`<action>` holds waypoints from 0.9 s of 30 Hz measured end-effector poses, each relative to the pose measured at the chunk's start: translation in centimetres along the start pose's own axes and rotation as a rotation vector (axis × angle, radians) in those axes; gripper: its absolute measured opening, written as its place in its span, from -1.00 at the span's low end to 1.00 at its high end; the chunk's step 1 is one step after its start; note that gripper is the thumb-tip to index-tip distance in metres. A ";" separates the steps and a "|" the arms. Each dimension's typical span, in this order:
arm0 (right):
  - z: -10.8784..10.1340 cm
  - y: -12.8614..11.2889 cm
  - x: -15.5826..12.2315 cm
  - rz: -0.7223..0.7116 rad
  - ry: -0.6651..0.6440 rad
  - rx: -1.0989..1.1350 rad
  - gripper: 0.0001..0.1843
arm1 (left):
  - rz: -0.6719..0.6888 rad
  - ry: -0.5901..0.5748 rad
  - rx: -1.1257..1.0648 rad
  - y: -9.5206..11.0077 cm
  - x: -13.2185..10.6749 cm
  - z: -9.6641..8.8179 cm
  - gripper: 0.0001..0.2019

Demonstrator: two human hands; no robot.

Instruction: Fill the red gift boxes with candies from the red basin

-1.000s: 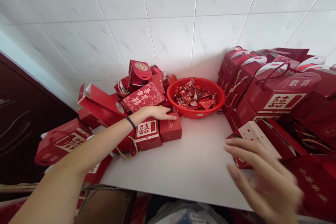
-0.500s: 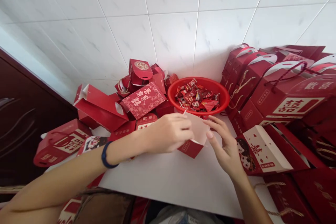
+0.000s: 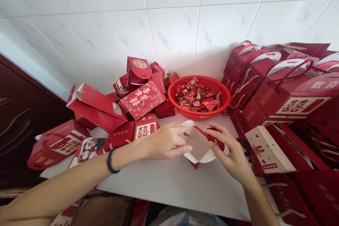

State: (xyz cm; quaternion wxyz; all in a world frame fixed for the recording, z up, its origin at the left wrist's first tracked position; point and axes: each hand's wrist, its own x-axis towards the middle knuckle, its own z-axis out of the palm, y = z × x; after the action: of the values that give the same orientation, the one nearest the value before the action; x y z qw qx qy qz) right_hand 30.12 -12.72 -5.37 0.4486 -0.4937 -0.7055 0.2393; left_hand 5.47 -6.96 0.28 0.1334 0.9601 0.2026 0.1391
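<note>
A small red paper gift box (image 3: pixel 197 144) stands on the white tabletop between my hands. Its top is open, with pale flaps folded outward and a bare inside showing. My left hand (image 3: pixel 169 141) is at the box's left side, thumb and forefinger apart near the flap. My right hand (image 3: pixel 229 152) has its fingers and thumb about the right flap and appears to grip it loosely. Just behind the box is a red plastic basin (image 3: pixel 172 100) filled with wrapped candies (image 3: pixel 198 95).
Several red boxes (image 3: pixel 143 100) are piled at the left, against the tiled wall (image 3: pixel 172 24). Handled gift boxes (image 3: pixel 296 107) stand in rows at the right. A cardboard carton (image 3: pixel 103 210) sits below the table's front edge (image 3: pixel 159 203).
The box has shifted slightly toward me, and its flaps now spread outward. My left fingers have opened, while my right hand has come against the right flap.
</note>
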 end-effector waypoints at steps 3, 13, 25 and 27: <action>-0.7 -0.1 -0.4 -0.031 -0.130 -0.055 -0.65 | -0.074 -0.063 0.005 -0.1 0.2 -0.2 -0.82; -0.3 1.6 -1.4 0.320 -0.086 0.003 -0.18 | -0.355 -0.189 -0.119 -1.4 -0.5 0.8 -0.41; 0.5 1.4 -0.2 0.348 -0.143 0.037 -0.10 | -0.114 -0.206 -0.065 -4.0 4.2 -4.3 -0.73; 0.4 0.8 -0.2 0.384 -0.209 -0.007 -0.09 | -0.139 -0.172 -0.039 -5.4 6.5 -5.5 -0.75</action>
State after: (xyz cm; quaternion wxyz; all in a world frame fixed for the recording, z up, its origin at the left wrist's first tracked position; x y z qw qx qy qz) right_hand 30.20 -12.51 -6.24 0.3176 -0.5932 -0.6419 0.3677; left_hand 7.49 1.62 5.10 0.1780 0.9494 0.2536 0.0504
